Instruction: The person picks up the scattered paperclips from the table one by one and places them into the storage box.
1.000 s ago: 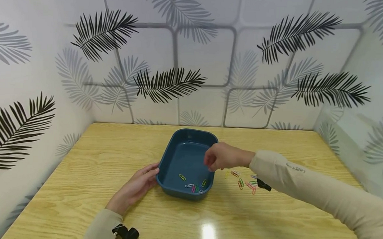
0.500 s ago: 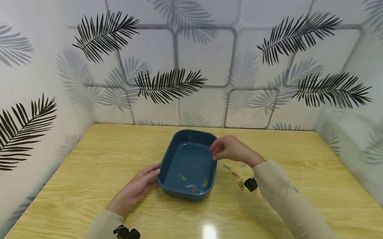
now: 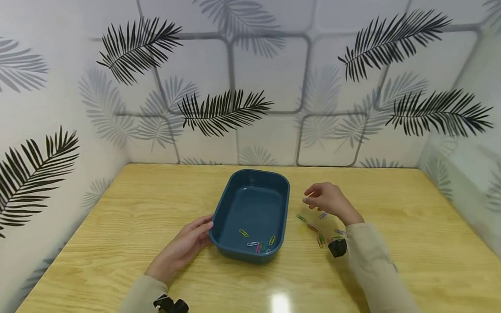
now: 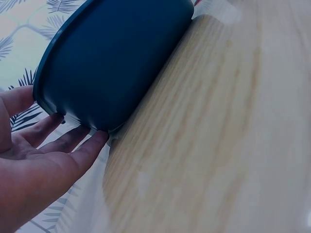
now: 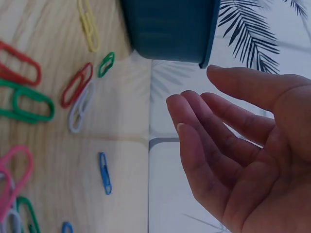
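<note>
My left hand (image 3: 185, 246) holds the near left side of a dark blue tray (image 3: 224, 192). In the left wrist view its thumb is at the tray's rim and its fingertips (image 4: 99, 138) touch the outer wall. Several coloured paper clips lie inside near the tray's front, among them a yellow clip (image 3: 243, 232) and a white clip (image 3: 253, 243). To the right of the tray, my right hand (image 3: 327, 199) hovers above the table, fingers loosely bent and apart, holding nothing. Below it lie loose paper clips, including a blue clip (image 5: 105, 173) and a red clip (image 5: 77, 85).
The wooden table (image 3: 158, 194) has patterned walls (image 3: 267, 143) behind and at both sides. More loose clips lie near the right wrist, such as a green clip (image 5: 26, 103) and a pink clip (image 5: 17, 179). Each wrist carries a small black camera (image 3: 179, 309).
My right hand has moved from over the tray, where its fingers were closer together, to the right above the loose clips, its fingers now apart. My left hand stays at the tray.
</note>
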Demonstrator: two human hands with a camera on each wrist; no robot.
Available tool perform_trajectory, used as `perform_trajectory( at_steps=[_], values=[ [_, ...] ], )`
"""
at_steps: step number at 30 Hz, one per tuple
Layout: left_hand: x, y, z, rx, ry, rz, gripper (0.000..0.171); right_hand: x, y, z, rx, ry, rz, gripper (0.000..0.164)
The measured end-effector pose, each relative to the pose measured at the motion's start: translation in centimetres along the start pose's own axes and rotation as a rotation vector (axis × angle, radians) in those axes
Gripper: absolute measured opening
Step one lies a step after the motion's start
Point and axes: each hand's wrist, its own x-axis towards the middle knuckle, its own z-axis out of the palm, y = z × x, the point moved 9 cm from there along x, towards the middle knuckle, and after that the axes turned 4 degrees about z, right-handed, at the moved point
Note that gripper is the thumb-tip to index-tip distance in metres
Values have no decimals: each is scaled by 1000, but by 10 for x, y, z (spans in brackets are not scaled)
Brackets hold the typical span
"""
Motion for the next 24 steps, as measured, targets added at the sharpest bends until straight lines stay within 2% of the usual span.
perform_trajectory(
  at_steps=[9,17,24],
  values=[
    [-1,1,1,10,-8,-5,54,11,9,20,-25,-56,16,30],
    [-2,3,3,31,-28,-1,55,8,9,35,-146,-44,56,27],
    [-2,3,3,30,-31,-3,56,7,4,42,-198,-39,26,21]
  ],
)
